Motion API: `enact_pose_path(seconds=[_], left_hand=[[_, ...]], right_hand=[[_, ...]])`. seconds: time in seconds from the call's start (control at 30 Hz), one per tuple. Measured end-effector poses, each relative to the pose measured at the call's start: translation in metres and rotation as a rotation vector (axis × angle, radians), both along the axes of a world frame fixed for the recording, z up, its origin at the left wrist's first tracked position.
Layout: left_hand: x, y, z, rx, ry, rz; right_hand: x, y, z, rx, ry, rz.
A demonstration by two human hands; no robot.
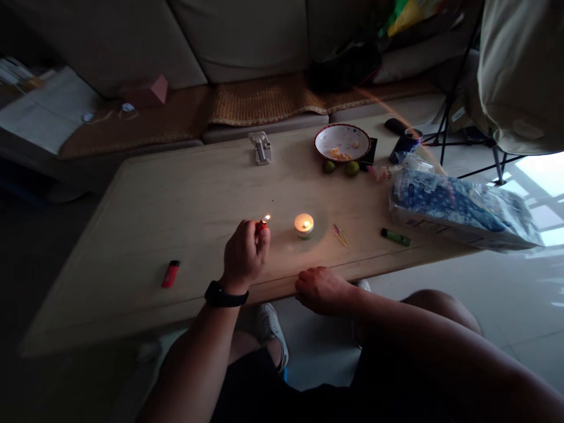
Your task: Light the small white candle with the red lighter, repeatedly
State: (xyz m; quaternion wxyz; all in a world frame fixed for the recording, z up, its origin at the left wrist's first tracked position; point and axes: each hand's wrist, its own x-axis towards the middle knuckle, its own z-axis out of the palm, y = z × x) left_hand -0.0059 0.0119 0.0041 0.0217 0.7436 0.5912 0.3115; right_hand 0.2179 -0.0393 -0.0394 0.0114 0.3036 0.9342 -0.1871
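A red lighter point(262, 225) with a small flame at its top is gripped upright in my left hand point(245, 254), thumb near the top. Just right of that flame, a lit candle point(304, 225) in a small clear cup stands apart from the lighter on the table. My right hand point(322, 289) rests at the table's near edge below the candle, its fingers curled in and nothing visible in them. Several thin sticks point(341, 235) lie right of the candle. A second red lighter point(170, 274) lies to the left, and a green lighter point(395, 237) to the right.
Behind the candle are a plate point(321, 141) with orange pieces, two green fruits point(351, 168) and a grey-white holder point(261, 148). A blue plastic-wrapped pack point(453, 200) overhangs the table point(145, 205) on the right, near a dark can point(408, 144). A sofa point(247, 41) stands beyond.
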Motion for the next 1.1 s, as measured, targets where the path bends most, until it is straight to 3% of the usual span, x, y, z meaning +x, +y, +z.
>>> enact_pose_path(seconds=[0.3, 0.53, 1.1], left_hand=[[-0.035, -0.008, -0.011, -0.002, -0.029, 0.022], [-0.039, -0.013, -0.006, 0.011, -0.007, 0.145], [-0.046, -0.012, -0.013, -0.007, -0.101, 0.196]], right_hand=[[0.0, 0.0, -0.002, 0.001, 0.005, 0.001], [-0.001, 0.001, -0.001, -0.012, 0.001, -0.011], [0.0, 0.001, -0.002, 0.002, 0.012, -0.014]])
